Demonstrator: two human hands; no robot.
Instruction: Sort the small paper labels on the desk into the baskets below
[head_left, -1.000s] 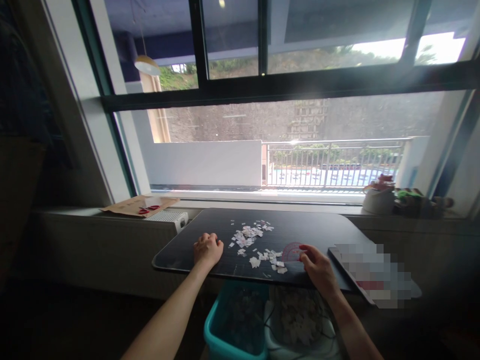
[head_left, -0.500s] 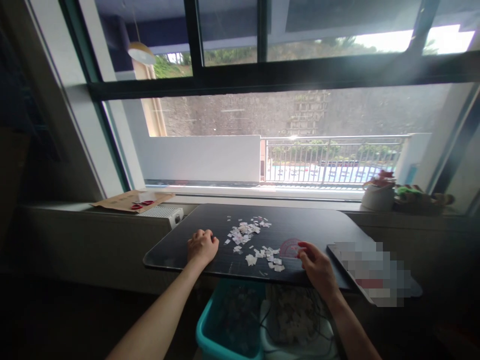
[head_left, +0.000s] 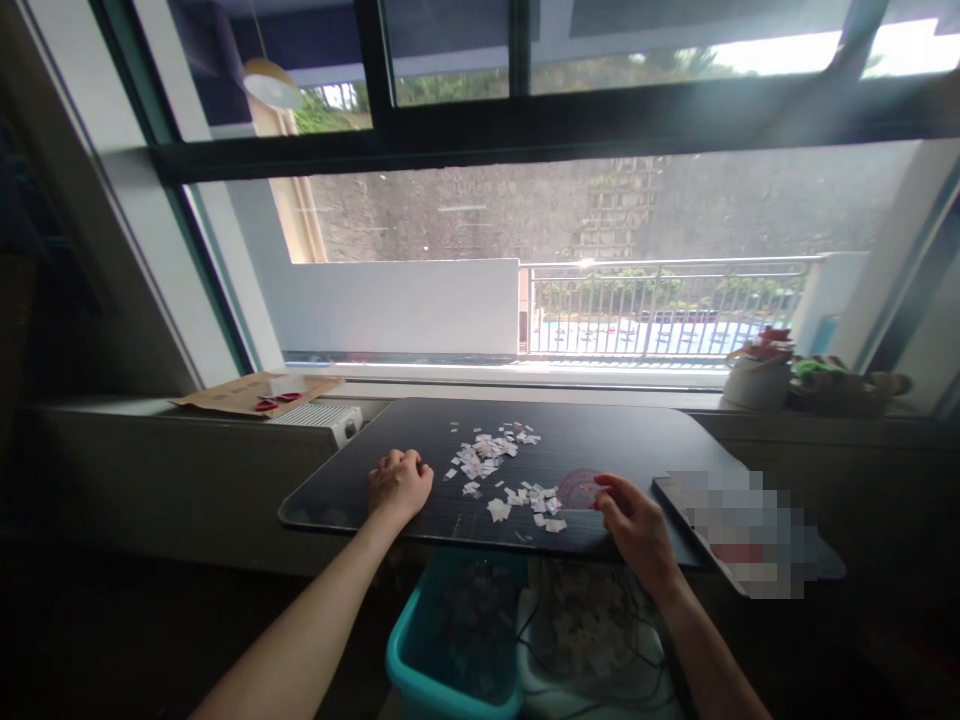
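My left hand (head_left: 400, 485) rests on the left part of the dark table (head_left: 615, 430), fingers curled into a loose fist; whatever it may hold is hidden. Between thumb and fingers, my right hand (head_left: 637, 525) pinches the right end of a clear protractor with red markings (head_left: 579, 490). Small white paper scraps (head_left: 484, 455) lie in a loose pile at the middle of the table. A nearer cluster of paper pieces (head_left: 534, 498) touches or lies just by the protractor's left edge; I cannot tell which.
Under the table's front edge stand a teal bin (head_left: 401, 655) and a pale bin (head_left: 551, 690), both with contents in shadow. A blurred flat item (head_left: 739, 535) lies at the right. Red-handled scissors (head_left: 277, 401) rest on brown paper (head_left: 217, 393) upon the sill. A white pot (head_left: 754, 388) stands at right.
The view has tilted slightly, so everything sits a little higher in the picture. Both hands, the protractor and the paper scraps keep nearly the same places.
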